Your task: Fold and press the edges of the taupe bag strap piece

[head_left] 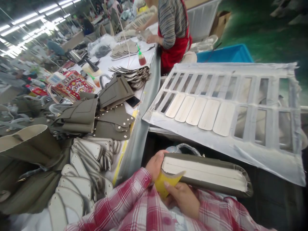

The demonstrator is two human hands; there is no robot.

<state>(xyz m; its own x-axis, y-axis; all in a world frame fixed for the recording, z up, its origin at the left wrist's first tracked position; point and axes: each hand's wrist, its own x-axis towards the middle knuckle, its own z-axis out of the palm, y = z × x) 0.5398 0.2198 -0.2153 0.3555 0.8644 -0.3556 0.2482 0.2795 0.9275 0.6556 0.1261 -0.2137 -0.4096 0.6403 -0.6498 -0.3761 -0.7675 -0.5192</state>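
Observation:
In front of my body lies an olive-grey handbag [247, 189], turned so that a long white panel [204, 173] on one narrow side faces up. My left hand [156, 165] is closed on the near left end of the bag, its fingers partly hidden behind it. Between thumb and fingers, my right hand [184, 197] pinches a bent yellow sheet [166, 184] with a curved, pointed upper edge. That sheet touches or overlaps the panel's left end. Behind the bag shows a wrapped handle [190, 148].
A white slotted rack [264, 154] stands ahead, bearing several pale rounded strips [202, 112]. On the left table are stacked grey-white pieces [74, 183], olive bag parts [77, 112], a phone [133, 101] and a glue bottle [141, 59]. A co-worker in a red apron [175, 48] stands beyond.

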